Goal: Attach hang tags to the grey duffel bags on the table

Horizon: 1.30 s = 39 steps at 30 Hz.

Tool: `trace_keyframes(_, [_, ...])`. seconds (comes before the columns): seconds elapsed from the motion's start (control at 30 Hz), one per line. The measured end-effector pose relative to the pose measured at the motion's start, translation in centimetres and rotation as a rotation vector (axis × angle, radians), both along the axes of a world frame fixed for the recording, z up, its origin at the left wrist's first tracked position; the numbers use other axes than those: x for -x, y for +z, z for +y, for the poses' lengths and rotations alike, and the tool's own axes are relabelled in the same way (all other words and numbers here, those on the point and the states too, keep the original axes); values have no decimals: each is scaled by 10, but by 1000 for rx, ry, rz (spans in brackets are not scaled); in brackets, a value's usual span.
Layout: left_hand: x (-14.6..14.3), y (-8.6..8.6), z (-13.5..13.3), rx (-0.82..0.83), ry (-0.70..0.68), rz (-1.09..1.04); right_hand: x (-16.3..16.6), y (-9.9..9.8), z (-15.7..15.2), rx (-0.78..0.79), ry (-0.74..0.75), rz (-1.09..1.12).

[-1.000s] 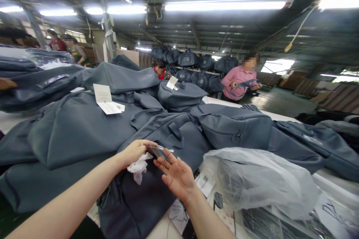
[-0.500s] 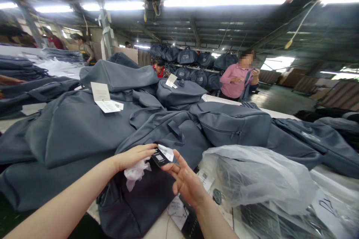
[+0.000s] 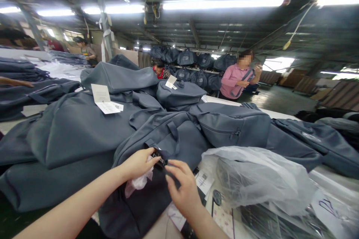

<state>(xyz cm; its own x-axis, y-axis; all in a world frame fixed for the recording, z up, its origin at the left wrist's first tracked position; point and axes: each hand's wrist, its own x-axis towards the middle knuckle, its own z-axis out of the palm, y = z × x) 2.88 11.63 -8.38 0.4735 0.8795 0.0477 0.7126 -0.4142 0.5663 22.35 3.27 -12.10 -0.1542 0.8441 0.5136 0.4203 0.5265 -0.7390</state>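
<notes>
Left hand (image 3: 138,164) pinching small black tag (image 3: 159,156) plus crumpled white wrap (image 3: 138,183); right hand (image 3: 181,188) at four o'clock, fingers curled near it, grasp unclear. Tag against grey bag (image 3: 168,138), apparently not yet fastened. Plastic sack (image 3: 258,179) at three o'clock.

Table (image 3: 280,114): pale top, bare strips at the far edge and the near edge.
Bags (image 3: 84,127): grey, heaped across the left and middle of the table, overlapping one another.
Plastic bag (image 3: 252,179): clear, crumpled, on the right near part, just beside the bags.
Paper tags (image 3: 204,181): flat on the table between the bags and the plastic bag.
</notes>
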Motion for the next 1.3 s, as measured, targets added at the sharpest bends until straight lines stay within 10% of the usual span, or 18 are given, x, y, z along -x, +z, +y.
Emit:
trace_keyframes(0.23, [7, 4, 4, 13, 13, -73, -20, -30, 67, 380, -126, 86])
trace_keyframes(0.57, [9, 9, 16, 40, 110, -306, 20, -49, 110, 628, -46, 1176])
trace_keyframes(0.93, [13, 10, 16, 50, 60, -251, -3, -10, 142, 649, 350, 949])
trace_keyframes(1.1, [13, 17, 17, 57, 41, -205, -7, 9, 149, 592, 472, 524])
trace_keyframes(1.3, [8, 23, 25, 96, -15, -320, 14, -2, 152, 734, 563, 445])
